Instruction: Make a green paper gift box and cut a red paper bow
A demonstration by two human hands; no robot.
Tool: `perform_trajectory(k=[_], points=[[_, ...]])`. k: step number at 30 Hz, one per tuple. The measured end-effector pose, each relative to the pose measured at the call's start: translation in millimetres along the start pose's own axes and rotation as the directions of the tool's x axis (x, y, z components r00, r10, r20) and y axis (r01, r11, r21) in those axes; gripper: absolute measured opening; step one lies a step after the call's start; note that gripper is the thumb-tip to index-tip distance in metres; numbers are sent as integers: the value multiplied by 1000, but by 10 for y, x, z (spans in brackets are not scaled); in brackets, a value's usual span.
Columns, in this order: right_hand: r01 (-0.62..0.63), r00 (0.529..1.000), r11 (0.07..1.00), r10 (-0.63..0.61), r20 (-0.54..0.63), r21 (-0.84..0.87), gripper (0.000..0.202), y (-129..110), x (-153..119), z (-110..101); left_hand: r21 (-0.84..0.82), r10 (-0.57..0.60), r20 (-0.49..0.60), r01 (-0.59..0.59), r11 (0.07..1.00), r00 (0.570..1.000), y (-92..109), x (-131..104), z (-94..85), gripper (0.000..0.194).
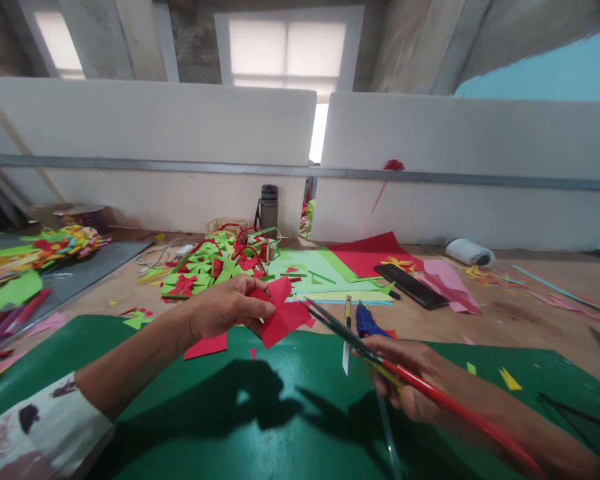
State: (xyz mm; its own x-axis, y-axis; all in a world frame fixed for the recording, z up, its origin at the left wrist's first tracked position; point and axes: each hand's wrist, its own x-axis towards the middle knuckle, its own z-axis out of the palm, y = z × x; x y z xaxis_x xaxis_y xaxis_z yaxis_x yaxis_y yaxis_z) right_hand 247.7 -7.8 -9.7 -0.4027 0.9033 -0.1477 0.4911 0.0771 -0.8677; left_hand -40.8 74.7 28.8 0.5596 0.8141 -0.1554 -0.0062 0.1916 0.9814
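My left hand [235,303] pinches a red piece of paper [286,313] between thumb and fingers, above the green mat [220,407]. My right hand [405,377] is wrapped round a pair of scissors [333,325], whose blades point left, with the tips near the paper's right edge. A long red shaft [460,407] runs from that hand toward the lower right; whether it belongs to the scissors I cannot tell. Just beyond the right hand lie a blue glue gun [369,321] and a utility knife [347,333]. Under my left wrist rests another red paper [207,345].
Green and red paper cutouts [215,263] are heaped behind my left hand, near a grey bottle [269,208]. Coloured sheets [375,253], a black phone [411,287] and a white roll [469,252] lie farther right. Paper flowers [60,247] occupy the left. A white partition [145,123] bounds the back.
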Motion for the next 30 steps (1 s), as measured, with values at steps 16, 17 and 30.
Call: perform_trajectory(k=[16,17,30], points=[[-47,980,998,37,197,45,26,-269,-56,49,-19,-102,-63,101,995,993,-50,-7,21,32],[-44,981,998,35,193,41,24,-274,-59,53,-22,-109,-58,108,994,992,-45,-11,31,33],[-72,973,993,49,225,94,20,-232,-34,75,33,-126,56,124,992,990,-54,2,22,25]])
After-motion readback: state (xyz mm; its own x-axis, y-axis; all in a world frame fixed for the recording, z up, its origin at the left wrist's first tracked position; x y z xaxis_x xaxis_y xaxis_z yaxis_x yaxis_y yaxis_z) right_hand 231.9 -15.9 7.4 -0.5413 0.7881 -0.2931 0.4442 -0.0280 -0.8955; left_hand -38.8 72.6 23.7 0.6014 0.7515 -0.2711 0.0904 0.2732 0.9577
